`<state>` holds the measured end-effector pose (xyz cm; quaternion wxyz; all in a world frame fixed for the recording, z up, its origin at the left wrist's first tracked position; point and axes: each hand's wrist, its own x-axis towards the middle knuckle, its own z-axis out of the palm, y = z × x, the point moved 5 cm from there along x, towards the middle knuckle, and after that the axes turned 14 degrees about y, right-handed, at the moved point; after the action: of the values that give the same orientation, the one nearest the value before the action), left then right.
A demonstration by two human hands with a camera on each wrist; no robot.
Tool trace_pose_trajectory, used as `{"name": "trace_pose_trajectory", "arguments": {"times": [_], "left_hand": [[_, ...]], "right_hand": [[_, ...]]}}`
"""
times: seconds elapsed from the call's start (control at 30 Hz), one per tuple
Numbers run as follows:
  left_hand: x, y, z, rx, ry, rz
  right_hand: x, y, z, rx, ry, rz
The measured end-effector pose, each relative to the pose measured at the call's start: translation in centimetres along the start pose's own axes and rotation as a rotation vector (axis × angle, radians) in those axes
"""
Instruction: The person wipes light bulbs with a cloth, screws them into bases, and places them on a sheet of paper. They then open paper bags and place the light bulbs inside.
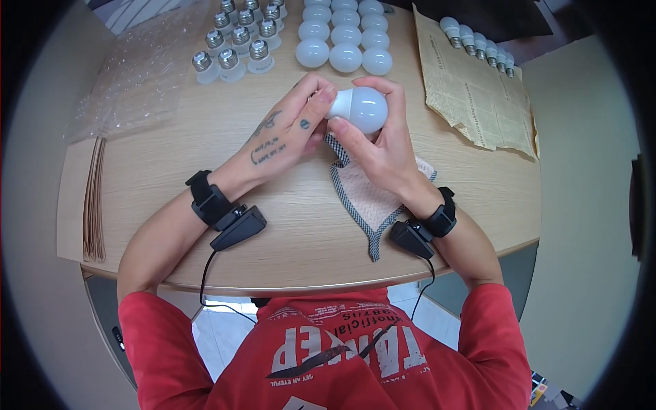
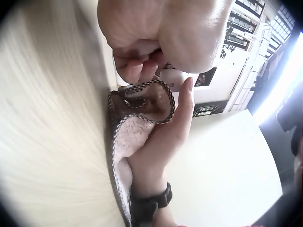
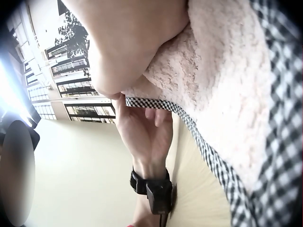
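Both hands hold one light bulb (image 1: 369,111) above the table, its frosted dome toward the right. My left hand (image 1: 290,126) grips the white collar end, so any metal base is hidden behind its fingers. Around the dome, my right hand (image 1: 384,152) has its thumb in front and its fingers over the far side. A pale pink cloth (image 1: 369,195) with black-and-white checked edging hangs under the right hand and spreads toward the table's front. Its fuzzy surface fills much of the right wrist view, close below the right palm (image 3: 132,42).
Upright clear-based bulb parts with screw caps (image 1: 231,61) stand in rows at the back left. White domes (image 1: 346,57) line up beside them. Several finished bulbs (image 1: 480,46) lie on printed brown paper (image 1: 471,102). Bubble wrap (image 1: 137,82) and folded paper bags (image 1: 80,198) are at the left.
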<state>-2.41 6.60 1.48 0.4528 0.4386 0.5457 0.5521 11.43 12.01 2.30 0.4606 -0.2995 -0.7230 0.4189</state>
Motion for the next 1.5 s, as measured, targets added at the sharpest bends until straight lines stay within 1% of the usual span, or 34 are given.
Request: {"name": "trace_pose_trajectory", "arguments": {"times": [0.1,0.2,0.3,0.43,0.53,0.7,0.8,0.9,1.0,1.1,1.2,1.3,1.4,1.5], "left_hand": [[-0.1,-0.7,0.3,-0.055,-0.020,-0.048],[-0.1,-0.8,0.6,-0.081,-0.008,-0.064],[-0.2,-0.9,0.9,-0.101,-0.018,-0.048],[0.0,-1.5,0.8,-0.109,-0.070,-0.027],[-0.1,-1.1,1.0,-0.145,-0.052,-0.036],[-0.1,-1.1,1.2,-0.100,-0.044,-0.045],[-0.1,-0.9,1.2,-0.095,-0.056,-0.036],[0.0,-0.7,1.2,-0.092,-0.064,-0.028],[0.0,-1.1,1.2,-0.088,-0.064,-0.018],[0.0,-1.0,1.1,-0.069,-0.075,-0.012],[-0.1,-1.0,1.3,-0.054,-0.091,-0.016],[-0.2,-0.9,1.2,-0.039,-0.099,-0.016],[-0.3,-0.8,1.3,-0.023,-0.106,-0.026],[-0.3,-0.8,1.4,0.000,-0.112,-0.035]], "right_hand": [[-0.1,0.2,0.0,0.093,0.016,0.053],[0.1,0.4,-0.2,0.161,0.092,0.052],[0.0,0.8,0.2,0.466,0.062,0.279],[0.2,0.7,-0.2,0.372,0.124,0.236],[0.3,0.7,-0.3,0.366,0.158,0.211],[0.6,0.6,-0.9,0.374,0.214,0.213],[0.9,0.6,-1.1,0.363,0.264,0.129],[1.1,0.4,-1.3,0.400,0.276,0.162],[1.8,-0.4,-2.1,0.340,0.331,0.140],[3.4,-1.7,-4.1,0.274,0.419,0.101],[7.1,-1.8,-8.3,0.032,0.413,-0.024],[11.2,0.1,-12.2,-0.082,0.425,0.043],[14.4,4.1,-15.7,-0.501,0.396,0.110],[16.2,9.2,-18.4,-0.761,0.338,0.196]]}}
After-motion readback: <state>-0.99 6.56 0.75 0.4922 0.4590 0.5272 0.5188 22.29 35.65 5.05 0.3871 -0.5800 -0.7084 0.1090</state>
